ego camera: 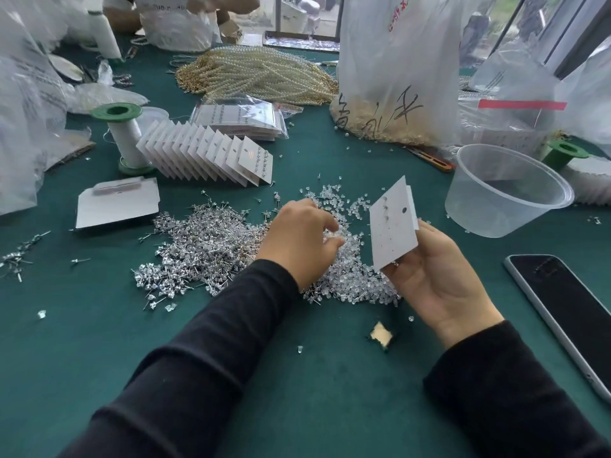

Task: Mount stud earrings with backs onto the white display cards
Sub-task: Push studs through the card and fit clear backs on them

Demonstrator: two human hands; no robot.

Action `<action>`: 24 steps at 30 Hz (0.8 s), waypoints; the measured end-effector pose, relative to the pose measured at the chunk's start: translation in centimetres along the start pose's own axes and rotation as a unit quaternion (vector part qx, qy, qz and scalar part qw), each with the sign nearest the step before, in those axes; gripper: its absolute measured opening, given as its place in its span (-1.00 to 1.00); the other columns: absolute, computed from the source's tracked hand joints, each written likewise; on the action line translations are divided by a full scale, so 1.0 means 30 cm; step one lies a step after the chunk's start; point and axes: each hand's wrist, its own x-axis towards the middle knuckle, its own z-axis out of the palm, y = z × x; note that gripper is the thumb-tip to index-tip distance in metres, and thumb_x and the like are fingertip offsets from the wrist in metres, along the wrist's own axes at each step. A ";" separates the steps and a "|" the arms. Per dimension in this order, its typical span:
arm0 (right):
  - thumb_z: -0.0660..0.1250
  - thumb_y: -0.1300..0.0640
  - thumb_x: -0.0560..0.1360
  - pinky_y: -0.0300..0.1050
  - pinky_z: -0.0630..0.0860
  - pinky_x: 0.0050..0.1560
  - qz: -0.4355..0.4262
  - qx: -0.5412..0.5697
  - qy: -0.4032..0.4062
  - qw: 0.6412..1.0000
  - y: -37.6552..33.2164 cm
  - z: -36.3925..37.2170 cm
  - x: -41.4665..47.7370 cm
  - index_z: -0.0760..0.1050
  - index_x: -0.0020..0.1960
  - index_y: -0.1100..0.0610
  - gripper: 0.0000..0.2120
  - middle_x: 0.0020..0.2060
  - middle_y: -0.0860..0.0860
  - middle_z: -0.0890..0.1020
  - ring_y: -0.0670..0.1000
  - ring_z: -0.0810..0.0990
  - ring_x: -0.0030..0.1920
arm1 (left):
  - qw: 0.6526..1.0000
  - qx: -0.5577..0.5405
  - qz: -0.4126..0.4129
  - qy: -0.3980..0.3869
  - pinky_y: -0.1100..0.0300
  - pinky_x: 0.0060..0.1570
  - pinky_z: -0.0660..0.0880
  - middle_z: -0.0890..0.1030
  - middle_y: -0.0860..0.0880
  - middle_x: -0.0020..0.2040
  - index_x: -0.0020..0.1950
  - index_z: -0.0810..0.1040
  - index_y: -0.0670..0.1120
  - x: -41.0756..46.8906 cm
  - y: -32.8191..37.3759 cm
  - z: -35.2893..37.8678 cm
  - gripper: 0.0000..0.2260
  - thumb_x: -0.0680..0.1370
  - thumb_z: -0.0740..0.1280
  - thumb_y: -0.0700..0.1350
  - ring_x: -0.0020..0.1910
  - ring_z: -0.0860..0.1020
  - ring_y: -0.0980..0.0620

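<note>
Right hand [436, 276] pinches the thin, probably bendable card [393, 226] by its lower edge; left hand [301, 239] curls into tiny, likely slippery backs [347, 279], holding one or not, I cannot tell.

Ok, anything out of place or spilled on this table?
A torn beige scrap lies alone on the green table by the right sleeve. A few stray studs sit at the far left edge, apart from the main stud pile. Nothing else stands out.

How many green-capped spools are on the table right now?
2. The left spool stands beside the fanned white cards; the right spool sits behind the clear tub, partly hidden. Bags could hide more.
</note>
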 end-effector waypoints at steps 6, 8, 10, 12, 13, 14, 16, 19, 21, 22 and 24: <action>0.23 0.24 0.49 -0.17 0.50 -0.25 -0.002 0.013 0.008 1.000 -0.009 0.000 0.001 0.52 0.01 0.20 -0.86 -0.25 0.03 0.58 0.00 0.52 -0.24 | 1.000 -0.022 0.007 0.000 0.40 -0.09 0.20 0.56 0.05 -0.19 -0.15 0.62 -0.08 0.005 0.000 0.003 -0.91 0.48 0.34 -0.12 -0.26 0.39 0.16; 0.30 0.19 0.36 -0.19 0.51 -0.27 0.000 0.021 -0.002 1.000 -0.013 0.002 -0.005 0.54 -0.06 0.17 -0.83 -0.28 0.01 0.60 -0.02 0.53 -0.26 | 0.995 -0.103 -0.009 0.013 0.36 -0.24 0.29 0.52 0.12 -0.32 -0.21 0.58 -0.07 0.010 0.009 -0.028 -0.93 0.47 0.35 -0.14 -0.37 0.40 0.23; 0.32 0.14 0.27 -0.22 0.52 -0.28 0.002 0.032 -0.011 0.999 -0.017 0.005 -0.013 0.60 -0.15 0.13 -0.82 -0.30 -0.01 0.62 -0.05 0.55 -0.27 | 0.973 -0.226 -0.037 -0.003 0.31 -0.32 0.41 0.56 0.09 -0.35 -0.24 0.54 -0.08 0.008 0.008 -0.060 -0.90 0.48 0.35 -0.18 -0.40 0.47 0.15; 0.33 0.13 0.24 -0.21 0.51 -0.28 0.004 0.038 -0.015 0.999 -0.019 0.005 -0.018 0.62 -0.23 0.11 -0.85 -0.30 -0.01 0.61 -0.05 0.54 -0.27 | 0.942 -0.327 -0.059 -0.053 0.33 -0.36 0.45 0.61 0.01 -0.32 -0.23 0.52 -0.11 -0.007 0.007 -0.082 -0.89 0.49 0.32 -0.24 -0.39 0.53 0.15; 0.33 0.13 0.24 -0.20 0.51 -0.26 0.005 0.038 -0.017 0.999 -0.020 0.006 -0.019 0.62 -0.22 0.11 -0.85 -0.30 0.00 0.61 -0.04 0.53 -0.27 | 0.932 -0.349 -0.061 -0.078 0.36 -0.37 0.44 0.61 0.01 -0.33 -0.22 0.52 -0.11 -0.015 0.006 -0.087 -0.89 0.50 0.31 -0.26 -0.40 0.52 0.18; 0.33 0.13 0.24 -0.19 0.49 -0.24 0.007 0.037 -0.019 0.999 -0.021 0.007 -0.020 0.61 -0.20 0.13 -0.83 -0.29 0.01 0.60 -0.03 0.52 -0.25 | 0.928 -0.354 -0.058 -0.098 0.38 -0.38 0.42 0.60 0.02 -0.34 -0.22 0.52 -0.10 -0.021 0.007 -0.090 -0.89 0.49 0.31 -0.26 -0.42 0.51 0.21; 0.32 0.13 0.24 -0.15 0.46 -0.18 0.011 0.032 -0.023 0.999 -0.021 0.010 -0.021 0.58 -0.14 0.15 -0.79 -0.26 0.03 0.57 -0.01 0.50 -0.24 | 0.924 -0.358 -0.055 -0.118 0.37 -0.38 0.41 0.56 0.08 -0.39 -0.22 0.53 -0.07 -0.028 0.010 -0.089 -0.90 0.48 0.34 -0.22 -0.43 0.47 0.21; 0.31 0.14 0.26 -0.12 0.43 -0.15 0.011 0.024 -0.035 0.999 -0.020 0.015 -0.022 0.56 -0.10 0.18 -0.76 -0.25 0.05 0.55 0.00 0.48 -0.23 | 0.903 -0.406 -0.054 -0.127 0.32 -0.44 0.41 0.54 0.09 -0.47 -0.26 0.57 -0.10 -0.037 0.023 -0.082 -0.90 0.45 0.37 -0.23 -0.48 0.46 0.15; 0.31 0.14 0.27 -0.15 0.45 -0.19 0.012 0.019 -0.045 0.999 -0.016 0.015 -0.021 0.55 -0.08 0.20 -0.75 -0.24 0.05 0.57 0.00 0.50 -0.23 | 0.874 -0.464 -0.068 -0.126 0.33 -0.51 0.41 0.57 0.03 -0.48 -0.28 0.59 -0.13 -0.043 0.040 -0.076 -0.93 0.39 0.42 -0.25 -0.51 0.50 0.12; 0.30 0.15 0.27 -0.15 0.45 -0.20 0.013 0.017 -0.050 0.999 -0.014 0.015 -0.022 0.54 -0.05 0.21 -0.72 -0.22 0.07 0.56 0.01 0.50 -0.22 | 0.856 -0.495 -0.080 -0.124 0.34 -0.54 0.40 0.59 0.00 -0.47 -0.28 0.59 -0.15 -0.044 0.047 -0.076 -0.95 0.36 0.44 -0.25 -0.53 0.51 0.10; 0.30 0.16 0.29 -0.14 0.44 -0.20 0.015 0.010 -0.059 0.998 -0.010 0.016 -0.022 0.51 0.05 0.27 -0.64 -0.16 0.12 0.54 0.04 0.48 -0.18 | 0.826 -0.545 -0.096 -0.110 0.35 -0.57 0.39 0.61 -0.04 -0.47 -0.28 0.57 -0.18 -0.044 0.057 -0.078 -0.91 0.31 0.45 -0.21 -0.55 0.52 0.08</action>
